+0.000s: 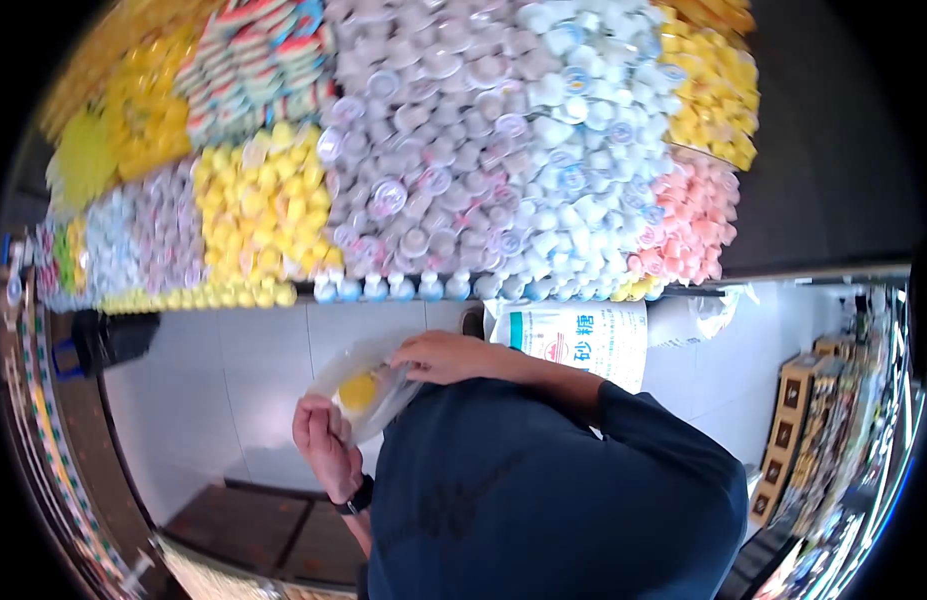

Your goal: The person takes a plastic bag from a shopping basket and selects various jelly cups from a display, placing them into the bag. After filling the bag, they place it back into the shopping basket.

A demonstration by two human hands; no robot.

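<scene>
Heaps of small packaged cups (pixel 423 150) fill the upper half of the frame, massed by colour, apparently to keep the kinds apart; at centre-left, the left hand (pixel 328 440) and right hand (pixel 443 357) grip opposite sides of a translucent plastic bag (pixel 390 400), seemingly to keep it spread, and a round yellow item (pixel 358 391) shows at its middle, apparently inside. Pale tiled floor (pixel 268 380) spans the frame's middle; packed shelves (pixel 843 430) curve down the right edge, and a printed white sack (pixel 623 340) sits right of centre.
</scene>
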